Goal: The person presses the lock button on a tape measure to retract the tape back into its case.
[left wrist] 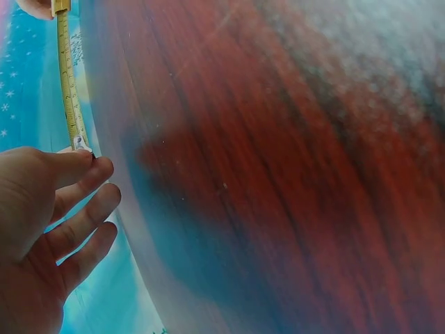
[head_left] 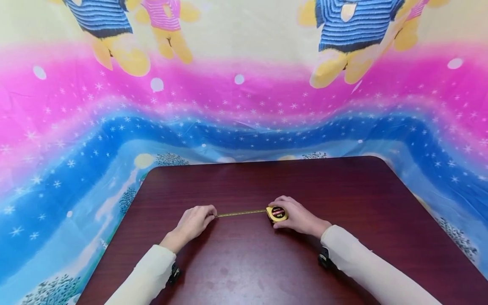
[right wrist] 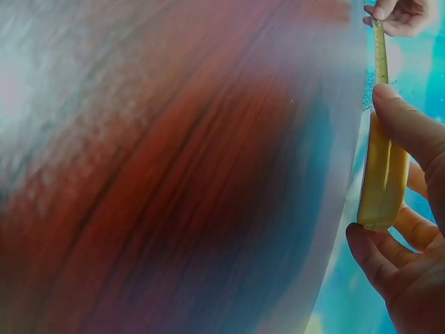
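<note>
A yellow and black tape measure [head_left: 277,214] with a round dark label reading 2m is held in my right hand [head_left: 295,216], thumb and fingers around its case. From the case a thin yellow blade [head_left: 241,212] runs leftward, stretched nearly straight. My left hand [head_left: 193,223] pinches the metal end hook [left wrist: 82,144] of the blade between thumb and index finger, its other fingers loosely bent. In the right wrist view the case [right wrist: 382,177] appears edge-on, with the thumb near the blade's exit. Both hands are over the middle of the table.
The dark reddish wooden table [head_left: 263,182] has rounded far corners and a glossy surface. Behind it and along its sides hangs a colourful cloth [head_left: 244,101] with bears and snowflakes. Small dark devices sit at both wrists, below the pale sleeves [head_left: 145,271].
</note>
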### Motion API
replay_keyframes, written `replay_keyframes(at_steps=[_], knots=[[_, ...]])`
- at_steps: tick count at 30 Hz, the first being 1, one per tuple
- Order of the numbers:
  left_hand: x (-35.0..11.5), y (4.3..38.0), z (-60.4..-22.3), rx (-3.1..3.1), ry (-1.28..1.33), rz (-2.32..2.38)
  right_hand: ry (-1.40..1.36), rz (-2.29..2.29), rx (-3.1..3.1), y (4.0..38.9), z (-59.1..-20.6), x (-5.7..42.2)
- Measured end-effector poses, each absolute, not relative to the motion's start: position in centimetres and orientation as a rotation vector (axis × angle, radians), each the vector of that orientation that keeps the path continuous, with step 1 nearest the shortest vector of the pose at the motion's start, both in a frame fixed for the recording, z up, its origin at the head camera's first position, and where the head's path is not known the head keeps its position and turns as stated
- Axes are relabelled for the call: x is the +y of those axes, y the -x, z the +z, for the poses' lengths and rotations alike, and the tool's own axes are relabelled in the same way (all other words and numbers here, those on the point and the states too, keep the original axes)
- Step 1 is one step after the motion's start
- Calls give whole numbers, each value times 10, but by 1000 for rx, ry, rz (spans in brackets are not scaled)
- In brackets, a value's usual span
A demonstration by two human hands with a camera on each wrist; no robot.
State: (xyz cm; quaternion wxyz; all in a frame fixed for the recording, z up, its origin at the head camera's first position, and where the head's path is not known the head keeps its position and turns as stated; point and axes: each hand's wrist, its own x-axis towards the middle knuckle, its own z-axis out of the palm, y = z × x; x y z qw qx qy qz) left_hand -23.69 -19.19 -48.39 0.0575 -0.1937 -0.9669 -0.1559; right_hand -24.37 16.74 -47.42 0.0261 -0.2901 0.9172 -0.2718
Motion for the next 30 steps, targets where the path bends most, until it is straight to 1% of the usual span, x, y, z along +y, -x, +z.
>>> replay_keyframes(at_steps=[14,20,30], knots=[[-183,236,-483,-2939,603,-462,921,-834,2805,244,-477,157],[-174,239,-479,-2917,635,-459,939,-827,2820,246,-474,152],[-161,240,-485,-2919,706,-420,968,-799,2811,247,-480,146]])
